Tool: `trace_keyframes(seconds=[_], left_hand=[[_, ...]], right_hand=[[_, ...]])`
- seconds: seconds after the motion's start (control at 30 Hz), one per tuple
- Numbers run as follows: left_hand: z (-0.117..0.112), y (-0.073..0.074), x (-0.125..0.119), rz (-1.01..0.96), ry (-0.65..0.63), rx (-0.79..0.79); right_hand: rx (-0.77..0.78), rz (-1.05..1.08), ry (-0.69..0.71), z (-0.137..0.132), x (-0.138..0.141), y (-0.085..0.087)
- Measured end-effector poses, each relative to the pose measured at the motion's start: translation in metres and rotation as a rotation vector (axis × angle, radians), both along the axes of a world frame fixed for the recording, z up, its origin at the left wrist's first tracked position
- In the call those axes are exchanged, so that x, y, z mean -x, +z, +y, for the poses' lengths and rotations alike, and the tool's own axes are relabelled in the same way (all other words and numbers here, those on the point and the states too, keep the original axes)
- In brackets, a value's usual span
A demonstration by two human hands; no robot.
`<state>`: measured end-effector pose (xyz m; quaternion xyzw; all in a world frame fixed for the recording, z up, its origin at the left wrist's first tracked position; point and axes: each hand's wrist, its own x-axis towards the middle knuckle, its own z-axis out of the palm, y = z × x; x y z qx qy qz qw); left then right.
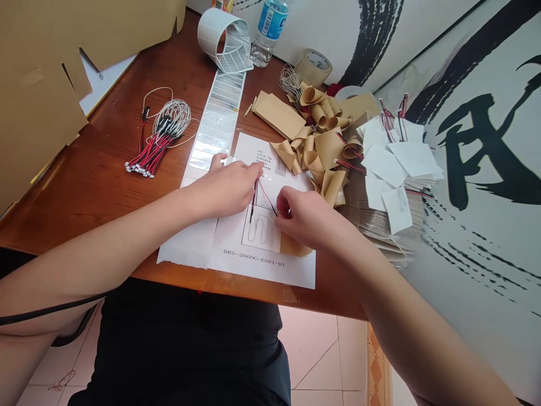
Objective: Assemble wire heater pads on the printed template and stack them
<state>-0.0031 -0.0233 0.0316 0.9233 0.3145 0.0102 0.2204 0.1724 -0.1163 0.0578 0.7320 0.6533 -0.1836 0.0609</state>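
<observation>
My left hand (234, 187) is closed over a printed sheet (291, 273), its fingertips at the top of a thin red-and-black wire lead (255, 202). One black end of the lead hangs down toward a pale serpentine wire (264, 230) lying within a drawn square on the sheet. To the right, my right hand (301, 214) is curled, fingers pinched at the lead's other black end. A piece of brown paper (296, 246) shows below my right hand. What lies under both palms is hidden.
Wire leads with white connectors (158, 138) lie bundled at left. A label roll (224, 39) unrolls toward me. Behind stand a water bottle (269, 31) and a tape roll (313, 66). Curled brown papers (323, 149) and stacked white pieces (395, 163) are at right; a cardboard box (38, 96) is at left.
</observation>
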Motion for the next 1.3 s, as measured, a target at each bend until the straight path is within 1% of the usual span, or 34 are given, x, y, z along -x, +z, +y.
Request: trace_keyframes(seconds=[0.13, 0.33, 0.47, 0.57, 0.67, 0.73, 0.8, 0.9, 0.97, 1.03, 1.17, 1.3], left_hand=[[0.0, 0.001, 0.0, -0.015, -0.016, -0.001], [0.002, -0.004, -0.001, -0.011, -0.016, -0.011], [0.002, -0.005, -0.001, -0.015, -0.015, -0.011], [0.002, -0.006, -0.001, -0.016, -0.016, -0.012], [0.002, -0.006, -0.001, -0.02, -0.016, -0.015], [0.002, -0.007, -0.001, -0.023, -0.014, -0.015], [0.002, -0.008, -0.001, -0.022, -0.01, -0.012], [0.002, -0.008, -0.001, -0.02, -0.007, -0.015], [0.002, -0.007, -0.001, -0.021, -0.009, -0.018], [0.002, -0.006, -0.002, -0.018, -0.007, -0.015], [0.002, -0.006, -0.002, -0.03, 0.0, -0.013], [0.004, -0.011, -0.002, -0.061, 0.024, -0.043]], right_hand=[[-0.031, 0.049, 0.005, 0.0, 0.002, 0.004], [-0.093, 0.192, 0.076, -0.002, 0.003, 0.008], [-0.142, 0.335, 0.002, -0.008, -0.001, 0.01], [-0.128, 0.494, -0.06, -0.014, -0.005, 0.011], [-0.123, 0.587, -0.043, -0.019, -0.01, 0.009], [-0.173, 0.568, 0.014, -0.021, -0.012, 0.006], [-0.259, 0.515, 0.091, -0.022, -0.014, 0.001], [-0.445, 0.412, 0.227, -0.025, -0.015, -0.007], [-0.59, 0.309, 0.311, -0.027, -0.015, -0.012], [-0.704, 0.202, 0.38, -0.029, -0.015, -0.016], [-0.85, 0.069, 0.482, -0.032, -0.014, -0.021], [-0.985, 0.032, 0.535, -0.034, -0.011, -0.025]])
